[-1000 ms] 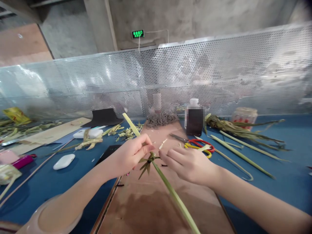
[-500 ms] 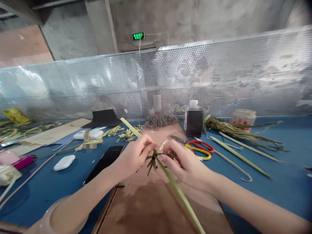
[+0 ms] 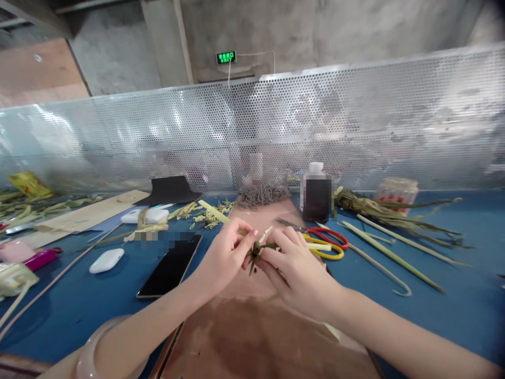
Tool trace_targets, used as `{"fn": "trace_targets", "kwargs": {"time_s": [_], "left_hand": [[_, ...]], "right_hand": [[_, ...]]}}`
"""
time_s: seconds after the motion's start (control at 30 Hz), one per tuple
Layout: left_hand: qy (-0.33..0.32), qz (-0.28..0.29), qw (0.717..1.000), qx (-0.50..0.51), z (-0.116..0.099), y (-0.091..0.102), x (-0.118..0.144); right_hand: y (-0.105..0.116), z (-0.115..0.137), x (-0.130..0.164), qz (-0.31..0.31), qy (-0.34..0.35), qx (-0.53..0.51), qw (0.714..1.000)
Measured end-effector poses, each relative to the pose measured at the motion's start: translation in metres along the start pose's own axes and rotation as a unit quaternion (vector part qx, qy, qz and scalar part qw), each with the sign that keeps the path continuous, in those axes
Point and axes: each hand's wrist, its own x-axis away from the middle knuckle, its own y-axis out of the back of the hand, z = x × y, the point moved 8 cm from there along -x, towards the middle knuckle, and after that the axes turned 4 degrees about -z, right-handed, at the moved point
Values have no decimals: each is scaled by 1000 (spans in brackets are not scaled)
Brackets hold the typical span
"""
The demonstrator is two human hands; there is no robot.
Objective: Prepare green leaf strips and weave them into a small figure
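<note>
Both hands pinched on a folded leaf knot over the brown board.

We note our left hand [image 3: 224, 258] and right hand [image 3: 294, 266] now meeting, fingertips pinching the leaf knot [image 3: 256, 249] above the board [image 3: 252, 326]. A second ago the long strip trailed toward 5 o'clock; it seems drawn in, though hidden. Scissors [image 3: 325, 239] lie at 2 o'clock, a phone [image 3: 171, 266] at 9.

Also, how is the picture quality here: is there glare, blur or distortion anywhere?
Head view: bright glare patches on the perforated metal screen, whose top edge bows from lens distortion; small rectangles are blurred out on the bottle and beside the phone; the left hand and right hand on the woven leaf piece look fairly sharp; corners darken.
</note>
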Motion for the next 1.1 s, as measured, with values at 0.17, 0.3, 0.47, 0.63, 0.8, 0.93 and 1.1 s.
{"fn": "trace_targets", "kwargs": {"time_s": [0.17, 0.3, 0.47, 0.63, 0.8, 0.93, 1.1], "left_hand": [[22, -34, 998, 44, 2, 1, 2], [25, -58, 997, 43, 1, 5, 3], [27, -50, 998, 17, 1, 9, 2], [15, -37, 999, 24, 2, 10, -2], [1, -68, 995, 74, 4, 11, -5], [83, -48, 983, 156, 16, 5, -6], [117, 36, 979, 164, 19, -6, -4]], "right_hand": [[-4, 2, 2, 25, -17, -11, 999], [-3, 4, 1, 25, -5, -34, 999], [0, 7, 2, 33, 5, -52, 998], [-1, 5, 3, 26, 10, -39, 999], [-2, 2, 3, -8, 24, 30, 999], [0, 0, 3, -29, 25, 59, 998], [0, -1, 2, -17, 28, 60, 998]]}}
